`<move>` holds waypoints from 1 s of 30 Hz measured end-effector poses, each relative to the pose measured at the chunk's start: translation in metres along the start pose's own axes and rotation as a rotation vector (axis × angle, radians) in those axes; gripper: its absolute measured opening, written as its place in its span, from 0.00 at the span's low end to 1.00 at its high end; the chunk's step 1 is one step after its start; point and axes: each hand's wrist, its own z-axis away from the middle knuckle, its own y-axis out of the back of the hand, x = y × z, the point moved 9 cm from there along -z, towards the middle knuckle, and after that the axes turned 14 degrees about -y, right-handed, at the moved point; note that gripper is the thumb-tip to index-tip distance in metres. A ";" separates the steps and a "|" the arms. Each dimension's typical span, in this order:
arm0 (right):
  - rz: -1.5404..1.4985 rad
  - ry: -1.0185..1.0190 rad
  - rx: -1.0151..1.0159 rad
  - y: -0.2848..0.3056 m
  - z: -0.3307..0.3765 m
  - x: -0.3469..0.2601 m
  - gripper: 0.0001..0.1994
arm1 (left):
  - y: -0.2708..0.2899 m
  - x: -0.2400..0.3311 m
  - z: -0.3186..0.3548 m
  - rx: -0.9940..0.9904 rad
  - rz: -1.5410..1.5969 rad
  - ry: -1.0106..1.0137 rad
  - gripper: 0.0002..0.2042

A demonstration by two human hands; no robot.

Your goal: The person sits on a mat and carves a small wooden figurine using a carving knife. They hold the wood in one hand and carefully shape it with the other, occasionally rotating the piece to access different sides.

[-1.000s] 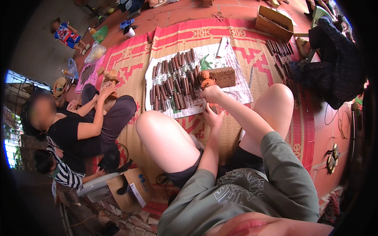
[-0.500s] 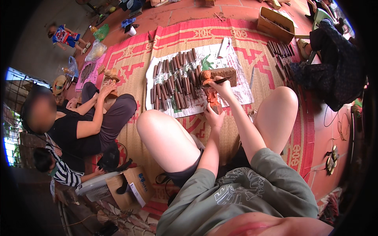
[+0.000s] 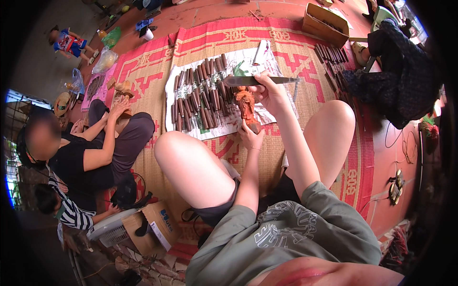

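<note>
My left hand (image 3: 251, 138) is closed around the base of a reddish-brown carved wooden figure (image 3: 245, 106), which stands tilted away from me above the sheet. In my right hand (image 3: 272, 94) is a long, dark carving tool (image 3: 240, 81), gripped near its middle. It lies crosswise above the figure's head and partly covers it. Beyond the figure, several dark wood-handled carving tools (image 3: 208, 97) lie in rows on a white printed sheet (image 3: 170, 112). The wooden block seen behind the figure earlier is now hidden by my hand and the tool.
A red and tan woven mat (image 3: 143, 76) spreads under everything. More carving tools (image 3: 332, 55) lie at right, below an open box (image 3: 327, 24). At left a seated person (image 3: 90, 148) holds a wooden carving (image 3: 125, 90). A cardboard box (image 3: 152, 224) stands lower left.
My right hand has lifted from the figure, and the tool has swung level across its head. My left hand still grips the base. The whole view has shifted slightly.
</note>
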 end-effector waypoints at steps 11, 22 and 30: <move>0.574 0.347 0.491 0.101 -0.013 0.020 0.07 | -0.004 -0.005 -0.005 0.022 -0.017 0.169 0.46; 1.053 0.280 0.752 0.149 0.002 0.103 0.06 | 0.003 0.005 -0.004 0.060 -0.154 0.035 0.35; 1.095 0.463 0.694 0.133 0.008 0.099 0.05 | 0.007 0.005 -0.003 0.129 -0.126 -0.005 0.33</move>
